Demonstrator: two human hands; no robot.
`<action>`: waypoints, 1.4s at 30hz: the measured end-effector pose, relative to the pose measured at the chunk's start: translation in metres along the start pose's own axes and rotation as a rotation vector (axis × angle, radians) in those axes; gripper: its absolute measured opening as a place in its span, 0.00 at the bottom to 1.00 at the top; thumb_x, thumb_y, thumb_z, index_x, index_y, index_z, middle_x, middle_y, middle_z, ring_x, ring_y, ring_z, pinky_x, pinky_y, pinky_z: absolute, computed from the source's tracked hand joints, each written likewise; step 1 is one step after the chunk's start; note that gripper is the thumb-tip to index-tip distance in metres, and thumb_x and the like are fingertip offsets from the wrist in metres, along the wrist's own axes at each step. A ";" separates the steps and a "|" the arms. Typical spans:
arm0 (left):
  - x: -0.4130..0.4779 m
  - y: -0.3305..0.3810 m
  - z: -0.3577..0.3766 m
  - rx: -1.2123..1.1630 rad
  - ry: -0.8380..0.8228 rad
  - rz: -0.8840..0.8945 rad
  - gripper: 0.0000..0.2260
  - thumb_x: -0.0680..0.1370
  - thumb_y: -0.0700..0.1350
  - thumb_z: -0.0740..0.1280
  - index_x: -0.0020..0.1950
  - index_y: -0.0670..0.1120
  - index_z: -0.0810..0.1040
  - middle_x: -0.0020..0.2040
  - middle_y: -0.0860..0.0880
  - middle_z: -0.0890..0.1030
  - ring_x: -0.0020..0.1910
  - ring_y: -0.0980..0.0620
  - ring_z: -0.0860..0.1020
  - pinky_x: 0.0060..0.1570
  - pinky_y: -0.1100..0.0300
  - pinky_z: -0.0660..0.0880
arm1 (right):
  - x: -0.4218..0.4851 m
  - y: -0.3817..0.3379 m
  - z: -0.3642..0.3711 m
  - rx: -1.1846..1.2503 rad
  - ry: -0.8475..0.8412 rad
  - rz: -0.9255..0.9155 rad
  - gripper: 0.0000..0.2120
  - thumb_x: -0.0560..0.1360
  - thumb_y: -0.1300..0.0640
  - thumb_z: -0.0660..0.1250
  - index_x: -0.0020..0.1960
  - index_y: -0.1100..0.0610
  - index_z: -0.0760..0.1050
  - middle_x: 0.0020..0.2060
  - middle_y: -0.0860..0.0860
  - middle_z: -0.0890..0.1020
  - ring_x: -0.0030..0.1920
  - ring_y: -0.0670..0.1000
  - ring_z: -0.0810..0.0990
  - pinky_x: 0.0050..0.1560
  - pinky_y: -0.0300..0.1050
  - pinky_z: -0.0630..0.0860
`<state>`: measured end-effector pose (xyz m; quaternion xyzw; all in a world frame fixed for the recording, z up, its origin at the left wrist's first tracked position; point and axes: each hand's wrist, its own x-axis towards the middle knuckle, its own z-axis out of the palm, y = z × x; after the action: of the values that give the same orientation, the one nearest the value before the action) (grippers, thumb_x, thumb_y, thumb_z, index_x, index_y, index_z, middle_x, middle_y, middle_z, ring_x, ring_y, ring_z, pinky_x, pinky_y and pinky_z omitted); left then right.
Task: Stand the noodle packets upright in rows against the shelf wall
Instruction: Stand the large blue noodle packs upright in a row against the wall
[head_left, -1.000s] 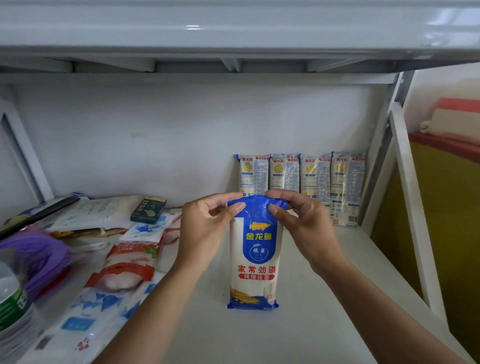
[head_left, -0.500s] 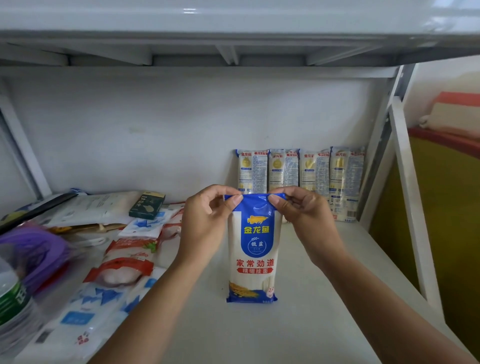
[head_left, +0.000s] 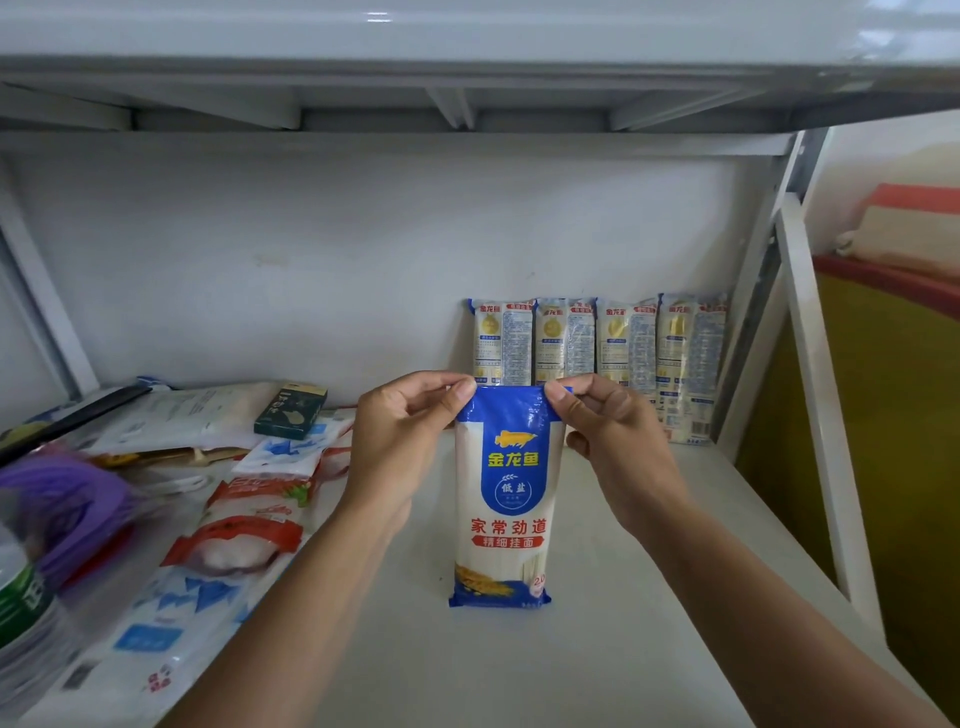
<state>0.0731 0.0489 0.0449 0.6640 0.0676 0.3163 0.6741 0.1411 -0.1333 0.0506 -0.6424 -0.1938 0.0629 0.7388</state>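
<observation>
Pinching the top corners of a packet (head_left: 506, 499) at frame centre, both hands (head_left: 402, 441) (head_left: 605, 436) stood it before the row (head_left: 597, 353); pushing it squarely back would likely steady it.

A home storage corner, it seems: a white metal shelf (head_left: 597, 649) against a plain wall (head_left: 311, 260) holds noodle packets (head_left: 597, 343) at 1 o'clock and loose food bags (head_left: 244, 525), a purple bag (head_left: 67, 499) and a bottle (head_left: 21, 608) at 9 o'clock.
</observation>
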 end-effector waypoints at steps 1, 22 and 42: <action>0.000 0.000 -0.002 0.006 -0.011 -0.007 0.04 0.78 0.43 0.73 0.51 0.45 0.85 0.45 0.50 0.89 0.45 0.56 0.87 0.39 0.66 0.80 | 0.000 0.000 -0.001 0.001 0.002 -0.006 0.08 0.80 0.54 0.69 0.50 0.59 0.79 0.46 0.51 0.89 0.48 0.47 0.87 0.47 0.44 0.79; -0.003 -0.006 -0.005 0.045 -0.292 -0.194 0.19 0.71 0.49 0.77 0.59 0.45 0.82 0.53 0.48 0.88 0.52 0.48 0.87 0.52 0.52 0.83 | 0.000 0.008 -0.019 -0.102 -0.185 0.106 0.14 0.77 0.51 0.72 0.60 0.55 0.80 0.53 0.52 0.89 0.55 0.53 0.87 0.53 0.48 0.78; -0.003 -0.015 -0.001 -0.143 -0.043 -0.174 0.11 0.77 0.42 0.73 0.58 0.41 0.84 0.51 0.45 0.89 0.51 0.45 0.87 0.53 0.49 0.83 | 0.000 0.014 -0.013 -0.032 -0.009 0.019 0.10 0.79 0.52 0.71 0.53 0.56 0.86 0.51 0.53 0.89 0.46 0.47 0.81 0.33 0.36 0.73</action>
<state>0.0748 0.0496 0.0291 0.6126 0.0878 0.2462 0.7459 0.1479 -0.1429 0.0358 -0.6557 -0.1920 0.0696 0.7269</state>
